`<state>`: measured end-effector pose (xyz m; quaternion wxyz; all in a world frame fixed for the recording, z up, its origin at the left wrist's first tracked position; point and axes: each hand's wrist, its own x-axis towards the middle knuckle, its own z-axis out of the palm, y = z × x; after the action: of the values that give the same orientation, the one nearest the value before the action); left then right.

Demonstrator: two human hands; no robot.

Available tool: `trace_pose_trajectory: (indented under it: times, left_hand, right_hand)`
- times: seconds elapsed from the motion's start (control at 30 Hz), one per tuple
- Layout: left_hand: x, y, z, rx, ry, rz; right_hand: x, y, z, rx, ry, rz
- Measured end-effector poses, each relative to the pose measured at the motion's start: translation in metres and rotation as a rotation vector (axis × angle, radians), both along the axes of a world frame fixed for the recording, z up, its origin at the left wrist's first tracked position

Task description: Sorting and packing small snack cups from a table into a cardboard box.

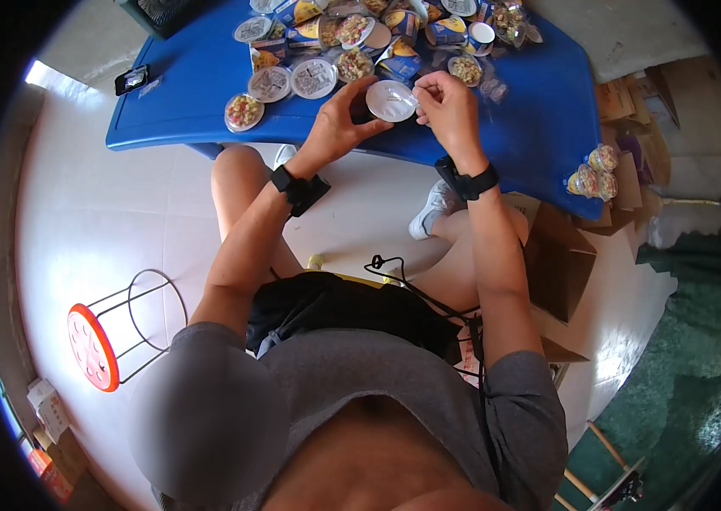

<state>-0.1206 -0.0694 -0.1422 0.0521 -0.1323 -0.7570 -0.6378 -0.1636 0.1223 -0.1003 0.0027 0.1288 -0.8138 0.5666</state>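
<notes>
My left hand (342, 120) grips a round cup with a white lid (391, 101) from its left side, over the front edge of the blue plastic table (194, 108). At the lid's right edge, my right hand (447, 105) has thumb and forefinger pinched together; whether they hold a film or the rim is unclear. Just beyond the hands lie a cup of colourful popcorn-like pieces (354, 65), a blue and yellow printed wrapper (401, 61) and a white lid with printing (314, 78). Another filled cup (244, 112) stands near the front edge at left.
Many cups and wrappers crowd the table's far side. Several filled cups (584, 181) stand at its right corner, and a phone (132, 79) lies at the left. Cardboard boxes (555, 262) are at the right; a red-topped stool (92, 348) lies tipped on the floor.
</notes>
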Motion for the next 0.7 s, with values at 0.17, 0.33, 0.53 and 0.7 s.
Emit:
trace_pose_trajectory:
  times: [0.17,0.33,0.53,0.7]
  left_hand:
    - [0.002,-0.001,0.001,-0.003,0.01,0.0]
    - [-0.002,-0.001,-0.003,-0.028,0.054,0.012]
    - [0.002,0.002,0.003,-0.165,0.201,0.148]
    - [0.008,0.007,0.008,-0.316,0.472,0.28]
  right_hand:
    - [0.017,-0.007,0.013,0.123,-0.035,-0.006]
    - [0.001,0.008,0.006,0.273,0.505,0.228]
    - [-0.006,0.011,0.001,0.327,0.578,0.314]
    - [0.006,0.003,0.005,0.375,0.462,0.197]
